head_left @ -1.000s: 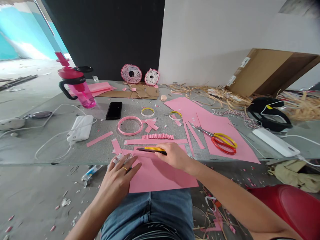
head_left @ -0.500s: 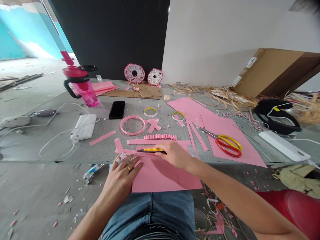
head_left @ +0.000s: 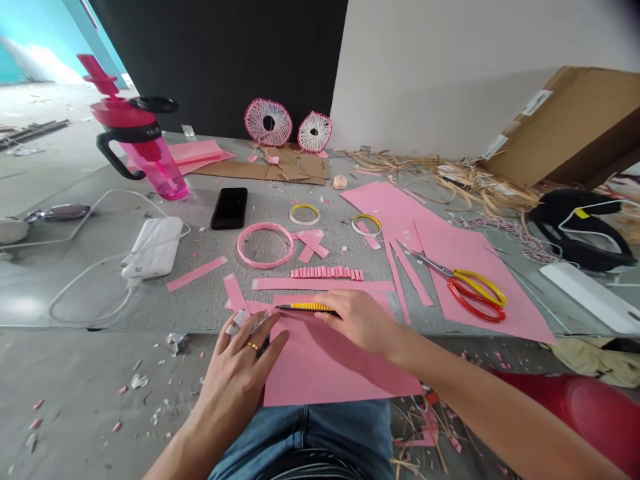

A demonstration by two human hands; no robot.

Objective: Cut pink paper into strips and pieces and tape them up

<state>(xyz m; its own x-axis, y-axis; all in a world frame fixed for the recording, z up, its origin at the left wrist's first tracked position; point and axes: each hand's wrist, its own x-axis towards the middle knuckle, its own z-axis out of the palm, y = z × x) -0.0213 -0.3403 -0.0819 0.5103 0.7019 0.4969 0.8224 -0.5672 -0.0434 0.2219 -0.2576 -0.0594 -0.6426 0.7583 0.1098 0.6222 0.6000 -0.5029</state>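
Observation:
My right hand is shut on a yellow-and-black utility knife, which lies flat along the top edge of a pink paper sheet. My left hand, wearing a gold ring and with white tape on its fingers, rests on the sheet's left edge with its fingers spread. Beyond the knife lie a long pink paper strip and a row of small pleated pink paper pieces. A pink paper ring sits further left.
Red-handled scissors lie on pink sheets at right. On the glass-topped table are a pink bottle, black phone, white power bank and cable. String-wound discs stand at the back; dry straw lies right.
The whole scene has shifted in view as my head turned and tilted. Both hands stay on the pink sheet, with the knife still in my right hand.

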